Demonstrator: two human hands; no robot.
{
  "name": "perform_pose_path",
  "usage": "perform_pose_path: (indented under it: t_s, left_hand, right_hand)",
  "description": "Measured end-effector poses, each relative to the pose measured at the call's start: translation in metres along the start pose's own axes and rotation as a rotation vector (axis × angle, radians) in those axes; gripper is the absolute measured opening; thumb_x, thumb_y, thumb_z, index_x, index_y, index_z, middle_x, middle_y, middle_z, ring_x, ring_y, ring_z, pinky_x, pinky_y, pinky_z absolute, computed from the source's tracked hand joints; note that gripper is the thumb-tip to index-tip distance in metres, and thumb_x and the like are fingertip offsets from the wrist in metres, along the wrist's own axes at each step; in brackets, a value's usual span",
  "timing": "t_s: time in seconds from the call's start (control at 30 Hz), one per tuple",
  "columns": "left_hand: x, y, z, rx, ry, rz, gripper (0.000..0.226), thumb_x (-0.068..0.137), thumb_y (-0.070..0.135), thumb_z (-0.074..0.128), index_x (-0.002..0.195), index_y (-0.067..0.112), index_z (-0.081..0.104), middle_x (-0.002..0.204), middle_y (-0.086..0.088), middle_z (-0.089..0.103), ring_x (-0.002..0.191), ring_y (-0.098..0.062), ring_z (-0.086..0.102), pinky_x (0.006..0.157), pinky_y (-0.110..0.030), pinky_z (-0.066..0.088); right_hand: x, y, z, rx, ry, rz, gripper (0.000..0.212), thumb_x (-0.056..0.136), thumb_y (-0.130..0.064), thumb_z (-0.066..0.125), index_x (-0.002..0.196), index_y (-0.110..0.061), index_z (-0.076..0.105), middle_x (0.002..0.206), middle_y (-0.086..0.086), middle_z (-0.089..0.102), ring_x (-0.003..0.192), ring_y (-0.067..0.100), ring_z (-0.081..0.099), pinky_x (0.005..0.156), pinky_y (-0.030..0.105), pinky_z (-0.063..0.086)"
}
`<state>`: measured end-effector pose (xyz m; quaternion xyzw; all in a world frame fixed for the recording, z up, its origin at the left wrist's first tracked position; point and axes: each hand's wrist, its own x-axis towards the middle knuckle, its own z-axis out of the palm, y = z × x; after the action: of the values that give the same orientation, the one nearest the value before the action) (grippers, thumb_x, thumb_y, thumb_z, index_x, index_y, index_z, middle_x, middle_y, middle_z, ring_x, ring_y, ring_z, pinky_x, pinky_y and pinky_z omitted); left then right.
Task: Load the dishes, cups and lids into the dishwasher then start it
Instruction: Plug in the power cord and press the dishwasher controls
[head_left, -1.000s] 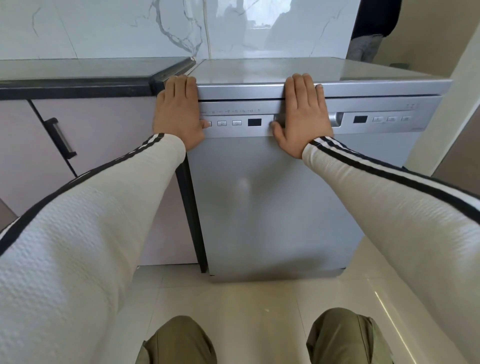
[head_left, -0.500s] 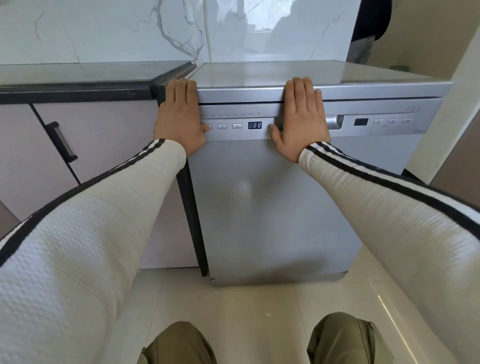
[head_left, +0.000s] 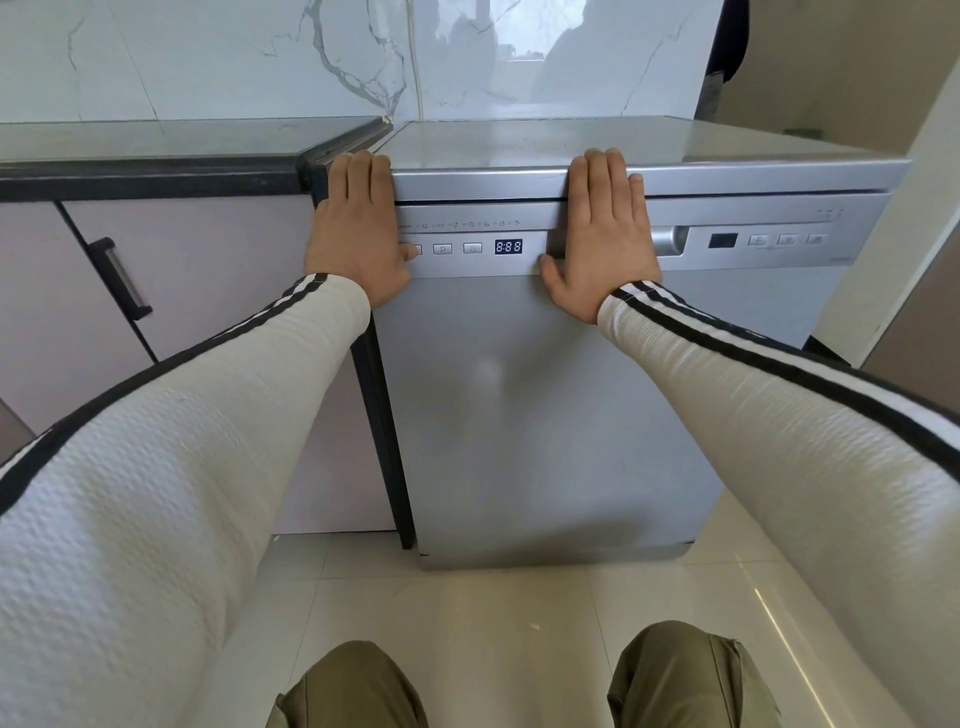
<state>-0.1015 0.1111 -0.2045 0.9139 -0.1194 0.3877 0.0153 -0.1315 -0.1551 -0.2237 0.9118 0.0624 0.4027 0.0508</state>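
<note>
Head view: left hand (head_left: 357, 234) and right hand (head_left: 602, 239) press flat, fingers straight, on dishwasher (head_left: 519, 405).

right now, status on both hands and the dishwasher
Left hand flat on dishwasher top left corner, thumb at end button. Right hand flat over handle. Dishwasher shut, display lit. Nothing in the way.

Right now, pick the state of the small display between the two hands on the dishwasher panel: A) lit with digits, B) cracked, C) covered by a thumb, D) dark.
A: the display on the dishwasher glows with pale digits reading 8:88, in plain sight between the left hand and the right hand.
</note>
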Motion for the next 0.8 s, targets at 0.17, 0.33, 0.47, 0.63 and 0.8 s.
perform_pose_path:
  t_s: [0.17,0.33,0.47,0.63,0.8]
  left_hand:
    - [0.0011,-0.0002,0.0002,0.003,-0.010,-0.010,0.092,0.078,0.039,0.075,0.145,0.001,0.025,0.146,-0.017,0.033,0.139,-0.037,0.027,0.103,-0.049,0.044]
    - [0.0012,-0.0002,0.0003,0.009,-0.008,-0.009,0.093,0.078,0.039,0.075,0.145,0.000,0.025,0.146,-0.017,0.033,0.140,-0.037,0.026,0.104,-0.050,0.044]
    - [0.0005,0.0009,0.0001,0.011,-0.011,-0.014,0.092,0.078,0.039,0.075,0.145,0.001,0.025,0.147,-0.017,0.033,0.140,-0.037,0.025,0.102,-0.050,0.045]
    - [0.0003,0.0018,-0.0003,0.016,-0.013,-0.017,0.092,0.078,0.038,0.075,0.145,0.001,0.024,0.147,-0.016,0.032,0.140,-0.036,0.025,0.101,-0.050,0.046]
    - [0.0005,0.0012,0.0004,0.010,-0.016,-0.015,0.091,0.077,0.038,0.076,0.145,0.002,0.025,0.146,-0.016,0.033,0.139,-0.037,0.026,0.102,-0.050,0.045]
  right_hand:
    - [0.0006,-0.0002,-0.0008,-0.003,-0.015,-0.001,0.100,0.074,-0.044,0.051,0.152,0.004,0.013,0.159,0.025,0.016,0.148,0.042,0.009,0.120,0.055,0.010]
    - [0.0002,-0.0009,-0.0020,-0.004,-0.021,-0.002,0.100,0.072,-0.043,0.052,0.152,0.004,0.014,0.158,0.025,0.016,0.148,0.042,0.010,0.120,0.055,0.010]
    - [-0.0001,-0.0015,-0.0028,-0.003,-0.024,-0.002,0.100,0.072,-0.041,0.053,0.152,0.004,0.013,0.159,0.025,0.016,0.148,0.042,0.009,0.120,0.055,0.010]
    - [-0.0005,-0.0020,-0.0030,0.001,-0.027,0.003,0.099,0.072,-0.039,0.051,0.152,0.005,0.013,0.159,0.025,0.015,0.148,0.042,0.009,0.121,0.055,0.009]
    - [-0.0004,-0.0021,-0.0022,0.015,-0.022,0.008,0.098,0.071,-0.038,0.051,0.152,0.004,0.015,0.159,0.024,0.017,0.148,0.041,0.010,0.120,0.055,0.010]
